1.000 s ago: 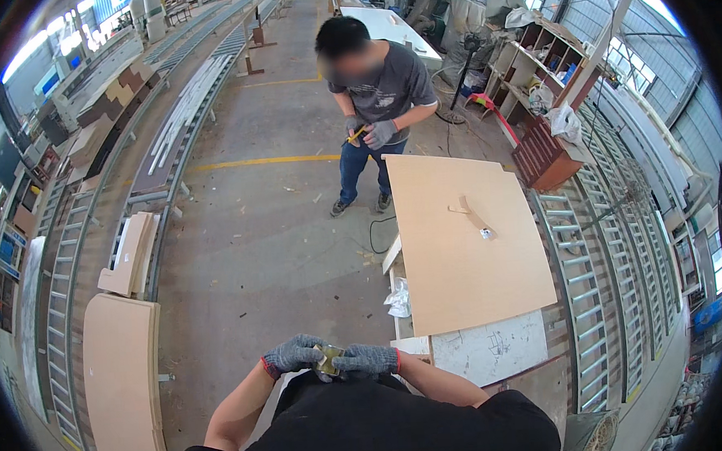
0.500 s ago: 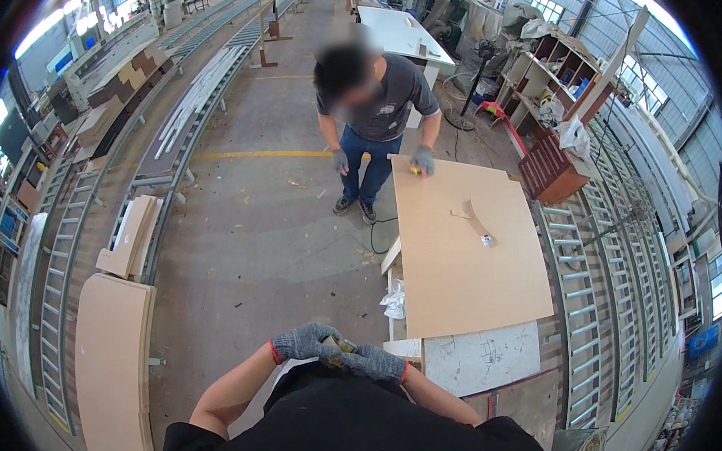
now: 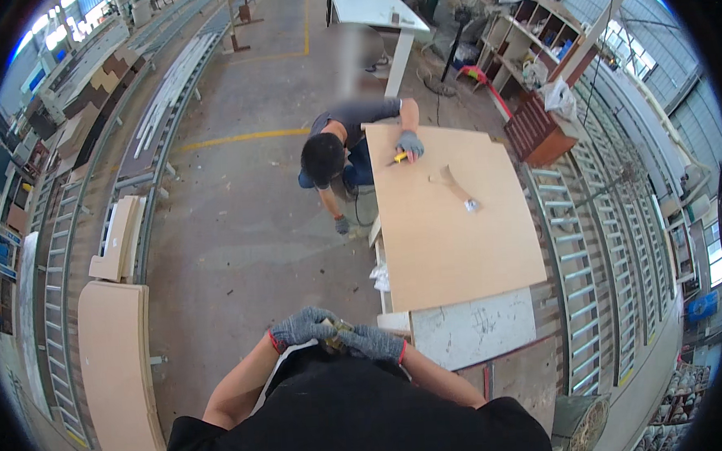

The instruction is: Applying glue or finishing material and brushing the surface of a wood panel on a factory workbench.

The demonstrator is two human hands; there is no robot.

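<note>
My left hand (image 3: 303, 326) and my right hand (image 3: 372, 342) meet in front of my chest, both in grey knit gloves with red cuffs. Their fingers are closed around a small yellowish-brown object (image 3: 332, 335), mostly covered by the gloves, so its kind does not show. Ahead to the right lies a large light-brown board (image 3: 459, 237) on a white-topped table (image 3: 485, 333). On the board rest a curved offcut strip (image 3: 457, 186) and a small white label (image 3: 471, 206).
A co-worker (image 3: 324, 150) bends low beside the board, one gloved hand on it with a yellow-handled tool (image 3: 399, 157), the other reaching toward the floor. Roller conveyors (image 3: 572, 272) run along both sides. Curved boards (image 3: 115, 361) are stacked at left; a reddish-brown cabinet (image 3: 538, 130) stands right.
The co-worker has gone from standing to bending down, lowering one hand toward the floor. The view has shifted, so the board appears higher. My hands still hold the small object.
</note>
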